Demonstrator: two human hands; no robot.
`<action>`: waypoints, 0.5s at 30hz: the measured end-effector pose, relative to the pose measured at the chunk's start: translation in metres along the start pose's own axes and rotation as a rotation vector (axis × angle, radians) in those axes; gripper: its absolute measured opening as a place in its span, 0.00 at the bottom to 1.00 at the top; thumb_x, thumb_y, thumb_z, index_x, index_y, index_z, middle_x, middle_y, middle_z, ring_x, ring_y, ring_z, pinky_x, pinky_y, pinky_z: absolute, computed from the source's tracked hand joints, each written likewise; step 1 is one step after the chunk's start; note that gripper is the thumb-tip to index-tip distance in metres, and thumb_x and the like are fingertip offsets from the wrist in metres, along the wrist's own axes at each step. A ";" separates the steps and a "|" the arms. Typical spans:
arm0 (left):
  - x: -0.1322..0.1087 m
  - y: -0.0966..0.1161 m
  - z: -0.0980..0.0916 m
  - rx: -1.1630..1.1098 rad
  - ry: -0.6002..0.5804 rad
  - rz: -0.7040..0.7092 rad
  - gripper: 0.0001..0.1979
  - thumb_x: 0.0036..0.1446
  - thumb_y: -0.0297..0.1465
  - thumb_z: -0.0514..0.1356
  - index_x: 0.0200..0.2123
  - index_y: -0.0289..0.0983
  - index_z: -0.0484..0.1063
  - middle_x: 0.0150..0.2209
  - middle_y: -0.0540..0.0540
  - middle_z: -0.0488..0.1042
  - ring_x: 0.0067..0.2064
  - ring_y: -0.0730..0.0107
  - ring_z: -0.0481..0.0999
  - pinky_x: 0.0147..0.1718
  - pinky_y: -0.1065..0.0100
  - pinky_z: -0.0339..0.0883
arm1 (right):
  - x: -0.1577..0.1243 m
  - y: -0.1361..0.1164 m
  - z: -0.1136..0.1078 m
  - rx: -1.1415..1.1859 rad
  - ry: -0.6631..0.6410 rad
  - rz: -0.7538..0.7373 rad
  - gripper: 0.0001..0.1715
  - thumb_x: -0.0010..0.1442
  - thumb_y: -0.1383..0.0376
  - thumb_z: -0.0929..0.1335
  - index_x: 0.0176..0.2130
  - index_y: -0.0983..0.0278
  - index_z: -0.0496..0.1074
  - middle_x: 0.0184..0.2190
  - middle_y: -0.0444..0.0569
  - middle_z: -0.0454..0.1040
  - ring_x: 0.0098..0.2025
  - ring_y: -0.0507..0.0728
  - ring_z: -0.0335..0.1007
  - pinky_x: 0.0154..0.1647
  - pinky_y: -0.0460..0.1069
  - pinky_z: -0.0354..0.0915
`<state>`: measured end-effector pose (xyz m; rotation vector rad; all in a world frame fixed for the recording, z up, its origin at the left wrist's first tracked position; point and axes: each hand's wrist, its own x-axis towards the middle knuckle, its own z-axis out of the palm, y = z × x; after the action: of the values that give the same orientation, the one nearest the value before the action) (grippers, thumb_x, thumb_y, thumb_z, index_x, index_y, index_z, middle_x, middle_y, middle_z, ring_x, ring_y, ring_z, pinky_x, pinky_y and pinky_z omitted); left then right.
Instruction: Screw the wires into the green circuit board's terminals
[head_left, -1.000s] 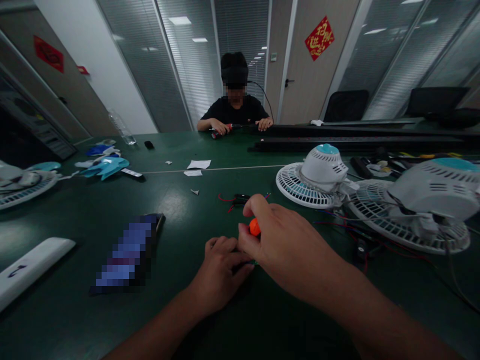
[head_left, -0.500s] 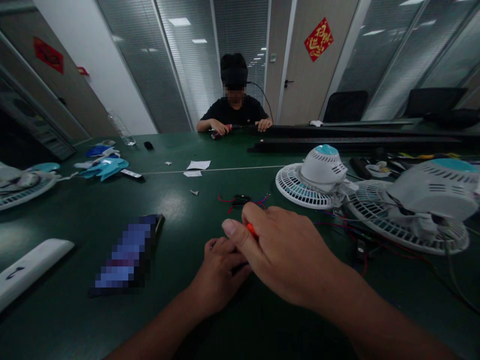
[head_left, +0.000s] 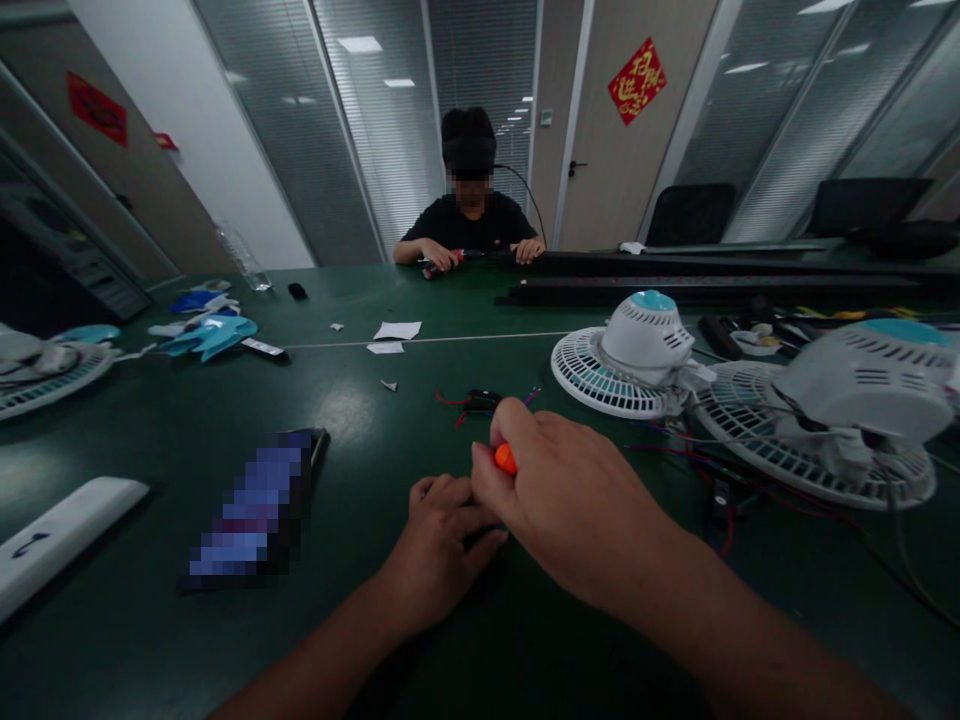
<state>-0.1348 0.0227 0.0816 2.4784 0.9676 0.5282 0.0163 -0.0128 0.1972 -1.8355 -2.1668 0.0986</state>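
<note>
My right hand (head_left: pixel 574 500) is wrapped round an upright orange-handled tool, which looks like a screwdriver (head_left: pixel 505 458); only the rounded orange end shows at the top of the fist. Its shaft and tip are hidden beneath the hand. Just left of it and lower, my left hand (head_left: pixel 446 535) rests by the tabletop with curled fingers, close against the right hand. Whatever those fingers hold is covered. Beyond the hands lies a small black module (head_left: pixel 481 401) with red and blue wires.
White fan housings (head_left: pixel 645 340) with loose wires stand at the right. A phone (head_left: pixel 247 510) and a white panel (head_left: pixel 71 540) lie left. Paper scraps (head_left: pixel 397 330) and blue gloves (head_left: pixel 210 335) sit farther off. Across the green table (head_left: pixel 337 620) a person (head_left: pixel 472 220) holds a red-and-black tool.
My right fist has turned and shifted slightly right; its thumb has drawn in round the handle, leaving more of the orange end showing. My left hand stays nearly still.
</note>
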 end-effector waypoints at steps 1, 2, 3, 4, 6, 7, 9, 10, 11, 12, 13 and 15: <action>0.000 0.000 0.000 0.000 -0.004 -0.004 0.15 0.56 0.25 0.63 0.44 0.48 0.78 0.46 0.48 0.75 0.50 0.53 0.69 0.54 0.41 0.55 | 0.000 0.000 -0.001 0.007 -0.005 -0.012 0.16 0.64 0.58 0.56 0.40 0.63 0.66 0.28 0.49 0.72 0.28 0.56 0.65 0.27 0.51 0.50; 0.000 0.001 -0.001 0.001 -0.008 -0.007 0.14 0.56 0.25 0.63 0.44 0.48 0.78 0.45 0.48 0.76 0.49 0.54 0.70 0.54 0.41 0.55 | 0.000 0.001 -0.002 0.016 -0.012 -0.020 0.15 0.64 0.58 0.56 0.40 0.63 0.67 0.28 0.49 0.72 0.28 0.56 0.65 0.27 0.51 0.50; 0.000 0.001 -0.001 0.002 -0.011 -0.011 0.14 0.56 0.25 0.63 0.43 0.48 0.78 0.45 0.48 0.76 0.49 0.54 0.70 0.54 0.41 0.55 | 0.000 0.001 -0.003 0.024 -0.018 -0.024 0.15 0.64 0.59 0.57 0.39 0.64 0.67 0.29 0.49 0.72 0.29 0.56 0.64 0.27 0.51 0.50; 0.000 0.001 -0.001 0.005 -0.013 -0.015 0.14 0.56 0.26 0.63 0.43 0.48 0.78 0.45 0.48 0.76 0.49 0.54 0.70 0.54 0.41 0.55 | 0.000 0.000 -0.003 0.030 -0.026 -0.027 0.15 0.64 0.59 0.57 0.39 0.64 0.67 0.29 0.50 0.72 0.29 0.56 0.64 0.27 0.50 0.50; 0.000 0.001 -0.001 0.010 -0.012 -0.016 0.13 0.56 0.26 0.63 0.43 0.48 0.78 0.45 0.48 0.76 0.49 0.53 0.70 0.53 0.42 0.57 | 0.000 0.000 -0.005 0.044 -0.042 -0.020 0.13 0.62 0.61 0.58 0.38 0.64 0.67 0.30 0.50 0.72 0.28 0.55 0.63 0.27 0.50 0.50; 0.000 0.001 0.000 0.013 -0.006 -0.014 0.13 0.56 0.26 0.63 0.43 0.48 0.79 0.46 0.48 0.75 0.49 0.53 0.70 0.52 0.43 0.58 | 0.000 0.000 -0.006 0.055 -0.047 -0.011 0.12 0.62 0.61 0.59 0.38 0.64 0.67 0.29 0.50 0.72 0.28 0.55 0.63 0.27 0.50 0.50; 0.000 0.000 0.000 0.014 0.004 -0.008 0.14 0.56 0.26 0.63 0.43 0.49 0.79 0.47 0.47 0.75 0.50 0.53 0.69 0.52 0.43 0.59 | 0.000 0.000 -0.006 0.081 -0.048 -0.001 0.10 0.60 0.62 0.60 0.38 0.64 0.66 0.29 0.49 0.72 0.29 0.54 0.63 0.27 0.50 0.51; 0.000 0.001 0.000 0.013 0.004 -0.007 0.14 0.56 0.26 0.63 0.43 0.49 0.78 0.47 0.47 0.75 0.50 0.53 0.69 0.52 0.43 0.58 | 0.000 0.000 -0.006 0.097 -0.046 0.006 0.10 0.60 0.62 0.60 0.39 0.64 0.66 0.30 0.49 0.72 0.29 0.54 0.64 0.27 0.49 0.52; 0.000 0.001 0.000 0.012 0.002 -0.008 0.15 0.56 0.26 0.63 0.44 0.49 0.78 0.47 0.48 0.75 0.50 0.53 0.69 0.53 0.43 0.57 | 0.000 0.001 -0.006 0.111 -0.042 0.009 0.10 0.60 0.62 0.60 0.39 0.64 0.65 0.30 0.50 0.73 0.29 0.54 0.64 0.27 0.49 0.52; 0.000 0.001 -0.001 0.011 -0.003 -0.010 0.15 0.56 0.26 0.63 0.44 0.49 0.78 0.47 0.48 0.75 0.50 0.53 0.70 0.54 0.42 0.57 | 0.000 0.001 -0.005 0.119 -0.037 0.010 0.10 0.60 0.62 0.60 0.39 0.64 0.65 0.31 0.50 0.72 0.30 0.54 0.64 0.27 0.49 0.52; 0.000 0.001 -0.001 0.013 -0.010 -0.014 0.16 0.56 0.25 0.63 0.45 0.50 0.78 0.46 0.48 0.75 0.50 0.53 0.70 0.54 0.42 0.56 | 0.000 0.001 -0.005 0.122 -0.034 0.010 0.10 0.61 0.62 0.60 0.39 0.64 0.65 0.31 0.49 0.72 0.29 0.54 0.64 0.27 0.49 0.52; 0.000 0.002 -0.001 0.021 -0.022 -0.023 0.15 0.56 0.26 0.63 0.45 0.50 0.78 0.44 0.48 0.76 0.49 0.54 0.70 0.55 0.41 0.55 | 0.001 0.002 -0.005 0.111 -0.040 0.009 0.10 0.61 0.61 0.60 0.39 0.64 0.64 0.31 0.49 0.72 0.29 0.55 0.64 0.27 0.49 0.52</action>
<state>-0.1340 0.0219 0.0833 2.4836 0.9966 0.4851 0.0192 -0.0127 0.2017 -1.7961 -2.1342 0.2539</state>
